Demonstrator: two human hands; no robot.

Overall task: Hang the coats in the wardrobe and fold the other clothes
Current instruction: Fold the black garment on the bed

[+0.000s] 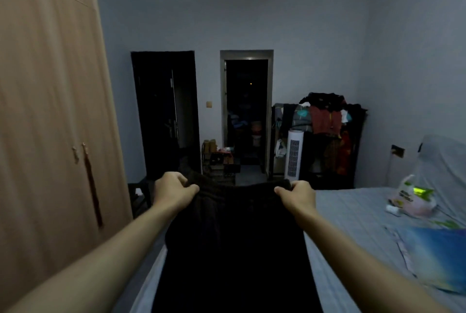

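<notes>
Dark, soft-looking garment (pixel 234 244) at 6 o'clock, held up over the bed's (pixel 353 214) near edge. Left hand (pixel 174 190) and right hand (pixel 297 196) pinch its top hem, fingers curled. Wood-grain wardrobe (pixel 50 110) at 9 o'clock, narrow gap beside bed. Plastic bag (pixel 411 196) at 3 o'clock.

Garment (pixel 234 249): dark matt cloth. Wardrobe (pixel 50 110): matt wood grain noted. Bed (pixel 353 211) covered in pale cloth. Bag (pixel 411 199): glossy plastic.
</notes>
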